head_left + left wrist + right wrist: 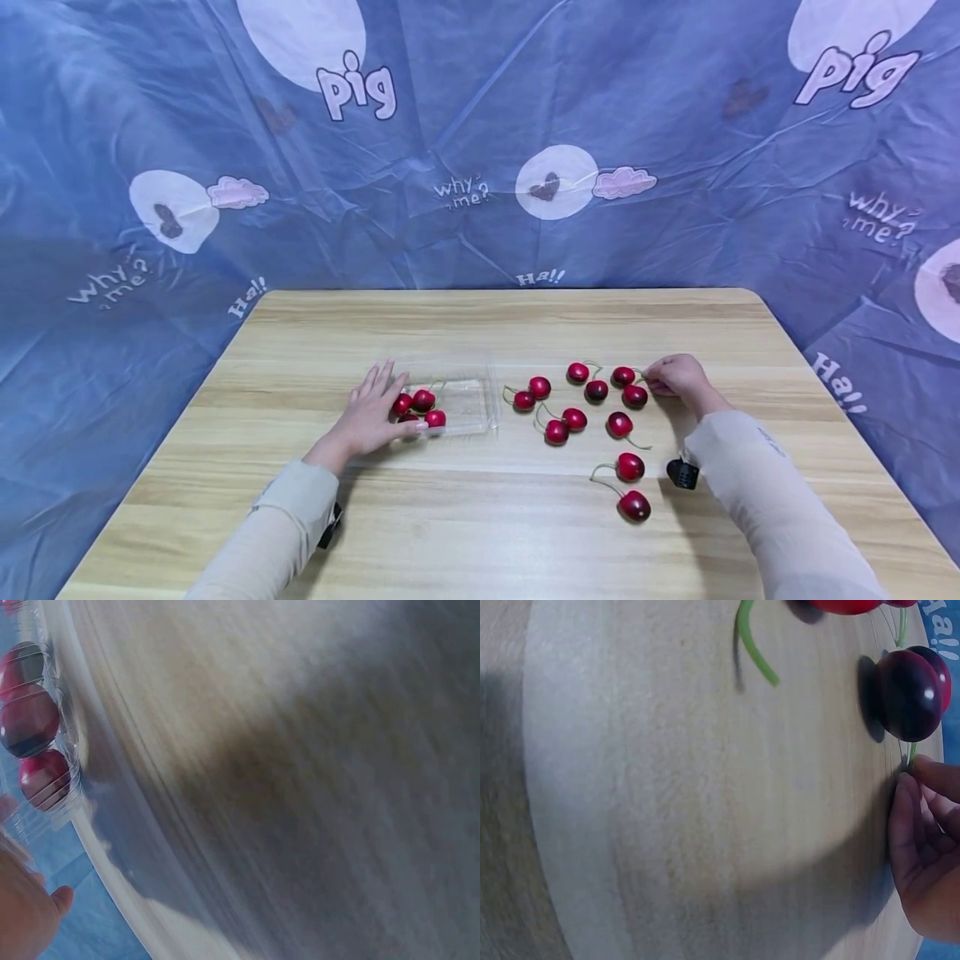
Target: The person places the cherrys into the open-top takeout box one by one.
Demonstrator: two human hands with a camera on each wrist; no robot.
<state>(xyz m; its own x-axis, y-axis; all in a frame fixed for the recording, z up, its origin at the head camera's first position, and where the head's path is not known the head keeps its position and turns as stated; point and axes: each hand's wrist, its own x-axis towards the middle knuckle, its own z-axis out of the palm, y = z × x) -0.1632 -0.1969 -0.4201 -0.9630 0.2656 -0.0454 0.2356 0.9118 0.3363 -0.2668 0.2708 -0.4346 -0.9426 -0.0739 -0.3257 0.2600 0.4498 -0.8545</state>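
A clear plastic box (468, 407) lies on the table left of centre, with several red cherries (423, 401) at its left end. My left hand (367, 421) rests against that end, fingers spread and thumb along the near wall. In the left wrist view the cherries (30, 720) show through the ribbed plastic. Over on the right, my right hand (678, 377) pinches the green stem (913, 752) of a joined pair of cherries between thumb and fingertips. The dark cherry (910, 696) of this pair appears just beyond the fingertips in the right wrist view.
Between box and right hand lie several more cherries, among them a pair (566, 426), another pair (587, 382) and a single cherry (619, 425). Nearest the front is a long-stemmed pair (632, 487). A blue printed cloth (450, 125) hangs behind the wooden table (480, 533).
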